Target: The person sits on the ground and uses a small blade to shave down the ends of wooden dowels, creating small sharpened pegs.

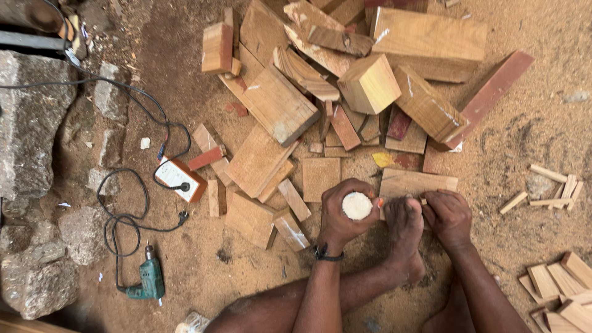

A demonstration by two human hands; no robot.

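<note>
Nearest the camera, the person sits on the sandy floor (pixel 542 123) with bare legs drawn in, one foot (pixel 404 231) planted between the two hands. The left hand (pixel 342 216) has its grip closed around a pale round wooden piece (pixel 357 205), whose flat light end faces up at the top of the fist. The right hand (pixel 449 216) lies just beside the foot, its fingers curled down against a flat wooden board (pixel 416 183) that the foot also presses on; whether that grip is clamped on something small or only resting there cannot be told. A dark band (pixel 327 253) circles the left wrist. To the right lie small thin wood strips (pixel 552 188) and, lower, a stack of short offcuts (pixel 564 290). To the left, a green electric drill (pixel 150 279) lies on the ground with its black cable (pixel 123 216) looping up to an orange and white socket box (pixel 179 179). Beyond the hands spreads a large pile of sawn wooden blocks (pixel 345 80), planks lying across each other at all angles, with a light square block (pixel 369 83) on top and a reddish plank (pixel 496 89) leaning at its right edge. Grey rough stones (pixel 31 123) line the far left.
</note>
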